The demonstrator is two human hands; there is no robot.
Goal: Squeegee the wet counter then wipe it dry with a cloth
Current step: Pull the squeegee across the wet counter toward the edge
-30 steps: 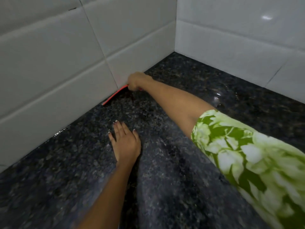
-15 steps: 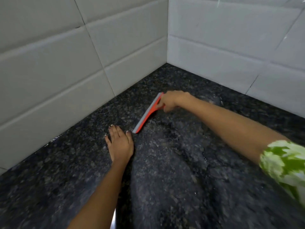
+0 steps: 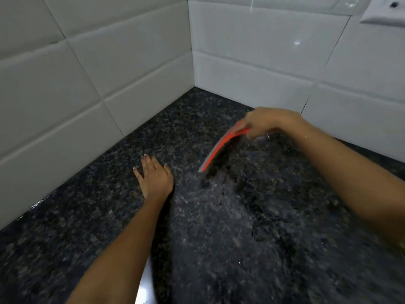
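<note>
Right hand (image 3: 268,122) curled round the short handle of an orange plastic squeegee with a grey rubber blade (image 3: 219,148), gripping it at the top end. From that grip, slanting down and to the left, blade edge toward the left hand, lower tip meeting or just above the dark speckled granite bench (image 3: 252,249) (blur there; contact not certain). Squeegee thus below and left of the right hand, between both hands, near the left one but apart from it. Left hand (image 3: 154,177) flat on the bench, palm down, fingers straight and slightly spread, pointing toward the white tiled wall (image 3: 87,88), holding nothing. Wet sheen and small beads of water on the granite beneath and in front of the squeegee, with ragged dark edges of a water film further toward the viewer. White tiled wall on two sides, meeting in a corner behind the right hand. White switch plate (image 3: 385,12) at upper right.
</note>
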